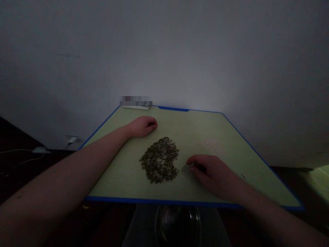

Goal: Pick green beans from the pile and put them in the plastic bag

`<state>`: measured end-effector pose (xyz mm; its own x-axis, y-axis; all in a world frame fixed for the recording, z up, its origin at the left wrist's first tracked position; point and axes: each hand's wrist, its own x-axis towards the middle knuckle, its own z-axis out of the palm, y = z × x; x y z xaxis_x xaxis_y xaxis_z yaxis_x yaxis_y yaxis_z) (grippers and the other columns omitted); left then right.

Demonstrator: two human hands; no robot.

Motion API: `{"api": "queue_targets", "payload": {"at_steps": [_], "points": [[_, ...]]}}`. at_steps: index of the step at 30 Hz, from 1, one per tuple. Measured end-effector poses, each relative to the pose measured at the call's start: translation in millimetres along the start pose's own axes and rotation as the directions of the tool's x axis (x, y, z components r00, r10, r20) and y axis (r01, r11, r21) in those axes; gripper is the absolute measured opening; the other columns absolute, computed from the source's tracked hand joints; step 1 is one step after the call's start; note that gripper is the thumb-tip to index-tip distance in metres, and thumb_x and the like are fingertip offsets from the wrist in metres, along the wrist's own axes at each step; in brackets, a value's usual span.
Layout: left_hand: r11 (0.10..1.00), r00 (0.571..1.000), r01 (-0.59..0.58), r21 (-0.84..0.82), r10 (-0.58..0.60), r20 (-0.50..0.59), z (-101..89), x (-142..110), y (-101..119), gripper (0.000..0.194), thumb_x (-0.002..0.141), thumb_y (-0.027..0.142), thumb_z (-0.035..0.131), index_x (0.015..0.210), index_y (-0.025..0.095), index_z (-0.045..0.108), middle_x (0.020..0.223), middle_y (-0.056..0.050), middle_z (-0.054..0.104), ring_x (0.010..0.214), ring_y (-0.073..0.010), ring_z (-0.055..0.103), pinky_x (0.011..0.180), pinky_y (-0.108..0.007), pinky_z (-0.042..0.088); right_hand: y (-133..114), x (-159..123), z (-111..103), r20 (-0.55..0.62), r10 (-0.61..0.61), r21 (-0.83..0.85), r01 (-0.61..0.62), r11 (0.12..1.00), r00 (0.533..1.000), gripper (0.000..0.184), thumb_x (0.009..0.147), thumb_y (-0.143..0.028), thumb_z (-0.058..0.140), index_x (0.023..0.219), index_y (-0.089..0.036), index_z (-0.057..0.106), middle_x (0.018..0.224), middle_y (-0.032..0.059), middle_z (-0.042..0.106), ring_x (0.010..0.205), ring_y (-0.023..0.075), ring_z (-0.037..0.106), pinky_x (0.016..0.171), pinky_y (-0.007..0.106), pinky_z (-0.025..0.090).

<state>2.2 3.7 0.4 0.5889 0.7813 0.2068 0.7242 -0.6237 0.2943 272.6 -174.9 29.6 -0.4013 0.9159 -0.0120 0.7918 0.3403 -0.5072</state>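
My left hand (144, 126) rests in a loose curl on the pale green counter (177, 125), just beyond a spread of small dark pieces (159, 160); I cannot tell whether its fingers hold anything. My right hand (209, 171) is pinching a thin, pale, see-through item (188, 169) between thumb and fingers, low over the counter just to the right of the dark pieces. They lie in a rough, uneven patch in front of me, brown with some green among them. Beyond my right hand is a smaller, thin scatter of whitish bits (213, 145). At the far left corner, against the grey wall (169, 55), sits a white object (136, 107), its top blurred out. The counter has a blue edge, and below the near side, between my legs, I see a shiny round container (178, 224), dark inside.
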Motion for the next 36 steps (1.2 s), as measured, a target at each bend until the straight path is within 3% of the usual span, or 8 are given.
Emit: {"api": "queue_targets", "payload": {"at_steps": [10, 16, 21, 36], "points": [[1.000, 1.000, -0.014, 0.015, 0.014, -0.005, -0.6, -0.6, 0.2, 0.028, 0.081, 0.035, 0.044, 0.086, 0.016, 0.063, 0.077, -0.003, 0.063, 0.066, -0.0134, 0.052, 0.060, -0.025, 0.035, 2.0, 8.8, 3.0, -0.043, -0.036, -0.033, 0.035, 0.999, 0.998, 0.024, 0.086, -0.020, 0.045, 0.100, -0.018, 0.065, 0.088, 0.0062, 0.069, 0.077, 0.0164, 0.060, 0.068, 0.028, 0.043], [1.000, 1.000, -0.020, 0.005, 0.020, -0.001, -0.5, -0.4, 0.6, 0.027, 0.081, 0.034, 0.043, 0.085, 0.016, 0.062, 0.076, -0.003, 0.063, 0.065, -0.0130, 0.051, 0.059, -0.025, 0.035, -1.9, 9.9, -0.7, 0.036, -0.057, 0.013, 0.057, 0.998, 0.998, 0.024, 0.085, -0.018, 0.046, 0.099, -0.019, 0.066, 0.095, 0.0061, 0.069, 0.082, 0.0171, 0.060, 0.074, 0.030, 0.044], [1.000, 1.000, -0.012, 0.009, 0.012, -0.005, 0.2, 0.5, -0.3, 0.027, 0.081, 0.035, 0.043, 0.085, 0.016, 0.062, 0.076, -0.003, 0.063, 0.065, -0.0132, 0.051, 0.059, -0.025, 0.035, -2.1, 7.2, 0.0, 0.031, -0.085, 0.019, 0.084, 0.996, 0.996, 0.024, 0.085, -0.017, 0.046, 0.099, -0.020, 0.066, 0.095, 0.0056, 0.069, 0.083, 0.0171, 0.060, 0.074, 0.030, 0.044], [1.000, 1.000, -0.006, 0.000, 0.006, -0.006, -0.6, 0.1, 0.2, 0.027, 0.081, 0.035, 0.043, 0.085, 0.016, 0.062, 0.076, -0.003, 0.063, 0.066, -0.0136, 0.052, 0.060, -0.025, 0.036, -2.3, -0.2, 6.0, -0.038, 0.012, -0.015, -0.013, 1.000, 0.999, 0.024, 0.083, -0.020, 0.047, 0.098, -0.019, 0.066, 0.087, 0.0061, 0.070, 0.075, 0.0169, 0.062, 0.067, 0.028, 0.045]]}}
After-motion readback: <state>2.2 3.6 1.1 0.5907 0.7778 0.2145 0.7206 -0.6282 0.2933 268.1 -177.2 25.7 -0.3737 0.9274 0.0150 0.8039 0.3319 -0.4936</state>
